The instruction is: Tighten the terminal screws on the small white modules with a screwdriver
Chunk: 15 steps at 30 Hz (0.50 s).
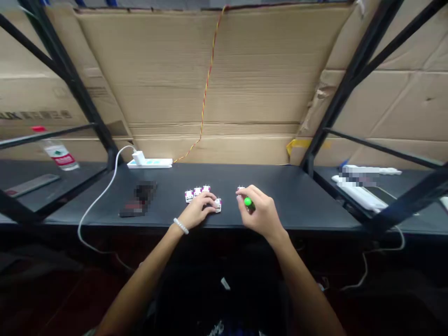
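Three blocks (198, 192) grouped at twelve o'clock from left hand (199, 210), two loose blocks (219, 206) seemingly remaining; left grip unclear, right hand (258, 208) clamping green-topped tool (248, 202).

Tabletop (304, 205) smooth, matt; backboard (259, 79) creased cardboard.

Left hand (195, 211) touches a white piece (219, 206); right hand (262, 212) holds a green-ended object (248, 201).

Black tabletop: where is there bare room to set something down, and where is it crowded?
A broad bare patch lies between the right hand and the black post on the right. Another runs behind the white pieces, to the cardboard. A narrower gap lies between the left hand and the blurred dark item. Most pieces crowd round that hand.
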Available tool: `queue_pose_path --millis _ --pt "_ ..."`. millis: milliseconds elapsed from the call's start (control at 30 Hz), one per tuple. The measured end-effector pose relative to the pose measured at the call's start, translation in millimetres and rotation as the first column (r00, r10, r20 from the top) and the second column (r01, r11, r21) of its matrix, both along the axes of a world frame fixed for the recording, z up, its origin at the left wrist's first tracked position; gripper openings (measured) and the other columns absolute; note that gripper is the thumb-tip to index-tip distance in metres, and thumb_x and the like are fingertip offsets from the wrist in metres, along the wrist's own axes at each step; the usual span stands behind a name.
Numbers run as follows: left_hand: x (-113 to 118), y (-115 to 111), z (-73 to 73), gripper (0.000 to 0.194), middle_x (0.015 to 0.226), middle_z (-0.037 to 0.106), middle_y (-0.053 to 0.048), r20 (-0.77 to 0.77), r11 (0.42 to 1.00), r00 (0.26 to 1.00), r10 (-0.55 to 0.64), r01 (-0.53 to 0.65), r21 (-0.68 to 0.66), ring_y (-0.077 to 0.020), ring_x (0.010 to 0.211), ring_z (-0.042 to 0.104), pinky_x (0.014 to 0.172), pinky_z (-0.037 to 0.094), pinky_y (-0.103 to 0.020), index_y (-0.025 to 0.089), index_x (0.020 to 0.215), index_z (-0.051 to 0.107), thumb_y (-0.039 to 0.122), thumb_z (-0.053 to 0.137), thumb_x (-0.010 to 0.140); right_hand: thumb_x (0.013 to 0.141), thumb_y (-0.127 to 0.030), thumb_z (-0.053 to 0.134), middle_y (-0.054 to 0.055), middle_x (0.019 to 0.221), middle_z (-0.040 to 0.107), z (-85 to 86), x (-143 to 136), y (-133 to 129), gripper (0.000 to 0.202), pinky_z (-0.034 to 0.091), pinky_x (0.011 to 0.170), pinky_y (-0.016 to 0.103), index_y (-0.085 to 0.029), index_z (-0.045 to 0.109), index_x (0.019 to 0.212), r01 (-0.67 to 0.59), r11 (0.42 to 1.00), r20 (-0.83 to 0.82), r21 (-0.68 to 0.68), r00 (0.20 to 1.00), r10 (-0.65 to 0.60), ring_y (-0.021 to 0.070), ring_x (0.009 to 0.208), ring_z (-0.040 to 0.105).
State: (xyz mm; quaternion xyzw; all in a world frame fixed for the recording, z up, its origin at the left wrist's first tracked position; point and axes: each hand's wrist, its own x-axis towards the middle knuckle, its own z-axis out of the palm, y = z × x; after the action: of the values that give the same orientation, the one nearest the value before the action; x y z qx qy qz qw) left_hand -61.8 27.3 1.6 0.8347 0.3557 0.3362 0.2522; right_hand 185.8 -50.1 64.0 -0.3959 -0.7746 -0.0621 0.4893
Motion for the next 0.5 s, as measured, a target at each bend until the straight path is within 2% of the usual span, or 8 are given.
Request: queue_pose_path --millis 500 --pt "-1.3 -0.2 1.1 0.015 0.117 0.071 -0.009 -0.020 1.000 1.000 -0.004 0.005 0.025 -0.0246 0.109 0.069 0.101 0.057 -0.043 0.019 0.087 0.073 0.022 0.062 0.097 0.099 -0.017 0.058 0.006 0.091 0.070 0.4 2.6 -1.6 0.010 0.054 0.074 0.030 -0.021 0.066 0.101 -0.025 1.000 -0.008 -0.002 1.000 0.025 0.0191 0.080 0.069"
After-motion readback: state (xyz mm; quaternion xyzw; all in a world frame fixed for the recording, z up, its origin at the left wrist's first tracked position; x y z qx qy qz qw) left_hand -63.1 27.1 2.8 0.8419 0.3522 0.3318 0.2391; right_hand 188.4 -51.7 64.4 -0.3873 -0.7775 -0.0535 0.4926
